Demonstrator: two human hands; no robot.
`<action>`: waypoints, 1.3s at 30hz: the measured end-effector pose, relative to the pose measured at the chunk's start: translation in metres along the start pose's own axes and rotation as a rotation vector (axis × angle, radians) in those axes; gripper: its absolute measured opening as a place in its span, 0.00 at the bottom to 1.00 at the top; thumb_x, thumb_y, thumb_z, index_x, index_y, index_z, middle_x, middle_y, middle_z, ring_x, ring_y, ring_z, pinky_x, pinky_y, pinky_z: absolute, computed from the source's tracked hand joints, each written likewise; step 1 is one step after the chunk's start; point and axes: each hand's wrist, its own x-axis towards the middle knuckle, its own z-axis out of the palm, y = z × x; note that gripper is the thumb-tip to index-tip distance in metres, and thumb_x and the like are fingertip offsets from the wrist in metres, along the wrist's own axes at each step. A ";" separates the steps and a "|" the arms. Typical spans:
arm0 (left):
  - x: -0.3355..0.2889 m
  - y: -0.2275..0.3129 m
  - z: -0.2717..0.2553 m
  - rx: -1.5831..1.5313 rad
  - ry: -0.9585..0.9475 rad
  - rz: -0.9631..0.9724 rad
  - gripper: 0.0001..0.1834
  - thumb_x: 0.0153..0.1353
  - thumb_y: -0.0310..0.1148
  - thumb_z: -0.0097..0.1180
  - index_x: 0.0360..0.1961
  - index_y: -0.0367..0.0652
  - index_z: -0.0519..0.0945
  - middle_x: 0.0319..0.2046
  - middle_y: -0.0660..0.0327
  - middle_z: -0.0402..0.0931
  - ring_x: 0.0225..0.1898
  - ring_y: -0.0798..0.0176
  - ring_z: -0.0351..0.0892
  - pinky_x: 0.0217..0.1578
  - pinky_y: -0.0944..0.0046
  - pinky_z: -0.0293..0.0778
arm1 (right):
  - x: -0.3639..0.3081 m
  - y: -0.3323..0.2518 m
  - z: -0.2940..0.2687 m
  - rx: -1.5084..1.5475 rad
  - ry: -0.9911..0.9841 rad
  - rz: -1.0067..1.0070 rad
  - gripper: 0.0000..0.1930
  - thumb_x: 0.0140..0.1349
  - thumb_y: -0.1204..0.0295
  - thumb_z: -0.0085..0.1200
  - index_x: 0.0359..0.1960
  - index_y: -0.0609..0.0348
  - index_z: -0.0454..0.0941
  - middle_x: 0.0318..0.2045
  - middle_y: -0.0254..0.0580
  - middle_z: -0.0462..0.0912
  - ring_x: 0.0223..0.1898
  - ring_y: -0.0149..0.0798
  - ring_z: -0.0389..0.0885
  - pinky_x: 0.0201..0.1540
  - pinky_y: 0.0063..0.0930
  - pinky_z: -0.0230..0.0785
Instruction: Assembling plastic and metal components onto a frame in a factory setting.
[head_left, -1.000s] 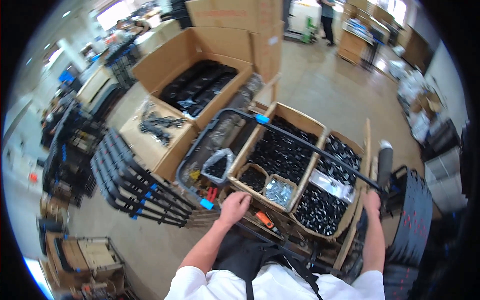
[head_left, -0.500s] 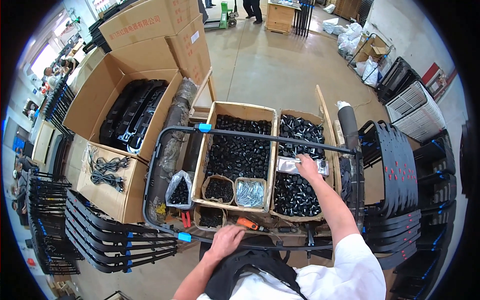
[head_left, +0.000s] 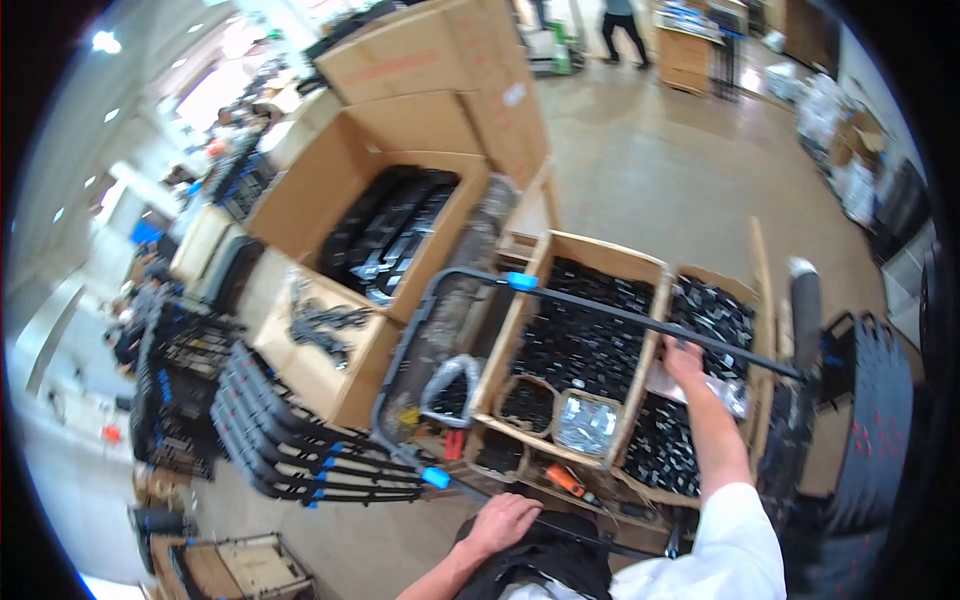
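Note:
A black tubular frame [head_left: 600,311] with blue pieces at its left corners lies across wooden bins of parts. My left hand [head_left: 505,522] is closed over its near bar. Against the far bar, at its lower side, is my right hand [head_left: 683,360]; blur hides what its fingers do. Below that hand a clear plastic packet [head_left: 728,396] lies on the black knobs with metal studs [head_left: 662,450] in the right bin. The left bin [head_left: 580,300] is full of small black parts. In its near end sit a box of black pieces [head_left: 527,403] and a box of silver pins [head_left: 587,422].
An orange-handled tool [head_left: 566,480] and red-handled pliers [head_left: 454,444] lie by the near edge. A bag of black parts [head_left: 451,388] hangs left. Beyond stands a large open carton [head_left: 300,215] of black mouldings; black frames [head_left: 290,440] are stacked left. Another person [head_left: 624,35] walks far off.
My view has swung left, so the bins appear farther right and tilted. My right hand has moved from the plastic packet up to the far bar. My left hand stays at the near bar.

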 end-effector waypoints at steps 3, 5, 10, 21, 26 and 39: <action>-0.003 -0.006 0.013 0.025 -0.046 -0.039 0.10 0.72 0.37 0.60 0.47 0.46 0.88 0.41 0.56 0.87 0.47 0.49 0.85 0.52 0.50 0.79 | -0.006 -0.003 -0.006 0.040 -0.068 -0.062 0.20 0.70 0.66 0.52 0.63 0.50 0.76 0.46 0.63 0.86 0.47 0.69 0.84 0.53 0.62 0.75; -0.003 -0.001 0.015 0.027 -0.070 -0.005 0.11 0.73 0.38 0.59 0.48 0.46 0.87 0.43 0.56 0.86 0.48 0.49 0.85 0.53 0.50 0.79 | -0.008 0.007 0.000 0.042 0.028 -0.053 0.17 0.70 0.61 0.54 0.56 0.51 0.83 0.43 0.61 0.87 0.50 0.65 0.84 0.55 0.60 0.74; 0.001 0.015 0.008 -0.031 -0.161 -0.095 0.15 0.76 0.40 0.54 0.52 0.44 0.86 0.48 0.54 0.85 0.53 0.47 0.84 0.57 0.50 0.78 | -0.024 0.001 0.012 0.552 0.395 0.168 0.11 0.68 0.68 0.63 0.45 0.64 0.85 0.39 0.54 0.87 0.47 0.55 0.87 0.53 0.43 0.77; 0.103 0.027 0.026 -0.821 -0.146 -0.399 0.22 0.81 0.43 0.53 0.70 0.47 0.75 0.57 0.61 0.81 0.54 0.64 0.82 0.55 0.59 0.79 | -0.175 -0.143 -0.092 0.860 0.081 0.137 0.09 0.67 0.71 0.63 0.40 0.67 0.81 0.34 0.41 0.87 0.36 0.32 0.81 0.43 0.32 0.76; 0.120 0.027 0.043 -1.573 -0.318 -0.476 0.27 0.84 0.50 0.45 0.76 0.49 0.67 0.58 0.62 0.76 0.52 0.66 0.79 0.52 0.59 0.79 | -0.248 -0.238 -0.135 0.782 -0.195 -0.020 0.10 0.65 0.74 0.66 0.43 0.66 0.82 0.34 0.42 0.88 0.35 0.30 0.84 0.41 0.32 0.79; 0.098 -0.029 0.004 -1.449 -0.361 -0.541 0.25 0.85 0.54 0.40 0.67 0.49 0.71 0.45 0.64 0.76 0.43 0.70 0.76 0.38 0.66 0.75 | -0.263 -0.350 -0.123 0.426 -0.021 0.223 0.17 0.63 0.69 0.66 0.50 0.65 0.84 0.34 0.50 0.88 0.35 0.39 0.87 0.42 0.35 0.80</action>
